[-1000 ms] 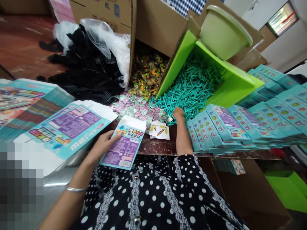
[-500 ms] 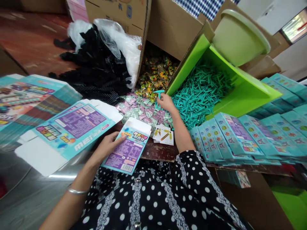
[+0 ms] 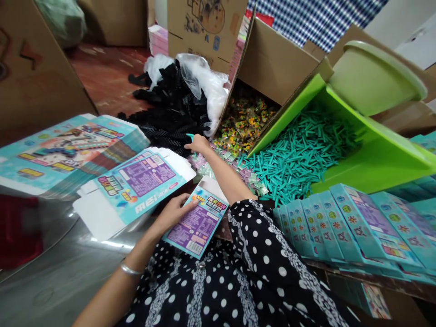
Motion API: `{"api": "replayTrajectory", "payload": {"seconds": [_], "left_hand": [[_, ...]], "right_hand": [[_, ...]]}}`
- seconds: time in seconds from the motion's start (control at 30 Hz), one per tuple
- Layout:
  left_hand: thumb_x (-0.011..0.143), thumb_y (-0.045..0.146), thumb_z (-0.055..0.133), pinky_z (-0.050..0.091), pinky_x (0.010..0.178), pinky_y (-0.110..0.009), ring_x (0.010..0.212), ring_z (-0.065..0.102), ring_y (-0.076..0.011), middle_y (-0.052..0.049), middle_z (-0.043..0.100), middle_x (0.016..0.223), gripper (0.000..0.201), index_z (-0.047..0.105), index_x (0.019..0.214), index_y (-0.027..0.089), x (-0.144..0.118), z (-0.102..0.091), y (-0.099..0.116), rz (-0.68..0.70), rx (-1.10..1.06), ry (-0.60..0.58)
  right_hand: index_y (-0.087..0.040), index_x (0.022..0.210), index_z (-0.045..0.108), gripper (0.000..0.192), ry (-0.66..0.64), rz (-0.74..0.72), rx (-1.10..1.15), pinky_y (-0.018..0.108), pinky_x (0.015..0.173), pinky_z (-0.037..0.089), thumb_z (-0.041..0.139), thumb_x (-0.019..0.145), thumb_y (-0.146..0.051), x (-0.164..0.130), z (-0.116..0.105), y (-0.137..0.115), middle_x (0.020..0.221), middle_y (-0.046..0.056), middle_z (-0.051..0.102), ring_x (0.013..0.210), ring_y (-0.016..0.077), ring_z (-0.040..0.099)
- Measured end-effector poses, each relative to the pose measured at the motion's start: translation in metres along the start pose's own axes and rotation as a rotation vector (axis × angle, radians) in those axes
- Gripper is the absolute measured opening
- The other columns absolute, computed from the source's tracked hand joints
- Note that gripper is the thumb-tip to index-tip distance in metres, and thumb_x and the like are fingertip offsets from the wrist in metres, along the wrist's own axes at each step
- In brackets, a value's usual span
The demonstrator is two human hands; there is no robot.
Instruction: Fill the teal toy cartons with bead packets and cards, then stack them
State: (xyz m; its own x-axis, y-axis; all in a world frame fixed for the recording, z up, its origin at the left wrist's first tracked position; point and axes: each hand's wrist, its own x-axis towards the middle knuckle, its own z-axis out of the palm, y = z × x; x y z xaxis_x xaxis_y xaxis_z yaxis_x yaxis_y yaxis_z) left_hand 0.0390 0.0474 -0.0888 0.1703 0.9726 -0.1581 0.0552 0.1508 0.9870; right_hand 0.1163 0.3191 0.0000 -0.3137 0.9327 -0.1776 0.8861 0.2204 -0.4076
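Note:
My left hand (image 3: 174,211) grips a teal and purple printed carton (image 3: 199,222) by its left edge, thumb across the front. The carton leans near my lap with its white top flap open. My right hand (image 3: 199,144) is reached out at the edge of a heap of black plastic parts (image 3: 163,122). Its fingers are closed round a teal plastic piece (image 3: 190,135), of which only one end shows. Under my right forearm lie small pink and green sachets (image 3: 207,165), partly covered by the arm.
Flattened cartons (image 3: 136,181) and a tall stack of them (image 3: 64,150) lie left. A green bin (image 3: 371,150) spills teal sticks (image 3: 293,154). A cardboard box (image 3: 272,59) holds orange and green packets (image 3: 250,120). Filled-out cartons (image 3: 354,222) stand right; a pale tub (image 3: 378,75) sits behind.
My right hand has moved left, from the sachets beside the teal sticks to the black parts, carrying the teal piece. The view has turned left. My left hand keeps hold of the carton.

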Motion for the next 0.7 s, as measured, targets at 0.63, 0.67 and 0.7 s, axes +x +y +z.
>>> {"api": "replayTrajectory", "payload": {"seconds": [0.63,0.67,0.7], "left_hand": [[0.074,0.086,0.084,0.060,0.075,-0.040,0.096,0.079,-0.0389,-0.014,0.086,0.106,0.075,0.084,0.104,0.018,0.002,0.000,-0.003,0.003,-0.072,0.036],[0.073,0.086,0.084,0.060,0.074,-0.040,0.094,0.078,-0.0380,-0.014,0.085,0.104,0.076,0.083,0.103,0.017,0.003,0.001,-0.004,-0.001,-0.082,0.047],[0.071,0.087,0.085,0.059,0.073,-0.039,0.092,0.078,-0.0368,-0.014,0.085,0.101,0.076,0.083,0.102,0.017,0.003,0.002,-0.004,-0.005,-0.100,0.064]], "right_hand": [[-0.021,0.072,0.058,0.047,0.226,0.030,0.470,0.023,0.045,0.031,0.084,0.089,-0.057,-0.120,-0.087,0.100,0.055,-0.005,0.056,0.045,0.0087,0.039],[-0.021,0.074,0.060,0.050,0.247,0.012,0.506,0.023,0.045,0.031,0.085,0.086,-0.063,-0.136,-0.084,0.105,0.055,-0.005,0.056,0.045,0.0090,0.040],[-0.021,0.076,0.061,0.053,0.263,-0.012,0.547,0.024,0.046,0.032,0.085,0.082,-0.068,-0.151,-0.080,0.109,0.056,-0.005,0.056,0.046,0.0095,0.041]]}}
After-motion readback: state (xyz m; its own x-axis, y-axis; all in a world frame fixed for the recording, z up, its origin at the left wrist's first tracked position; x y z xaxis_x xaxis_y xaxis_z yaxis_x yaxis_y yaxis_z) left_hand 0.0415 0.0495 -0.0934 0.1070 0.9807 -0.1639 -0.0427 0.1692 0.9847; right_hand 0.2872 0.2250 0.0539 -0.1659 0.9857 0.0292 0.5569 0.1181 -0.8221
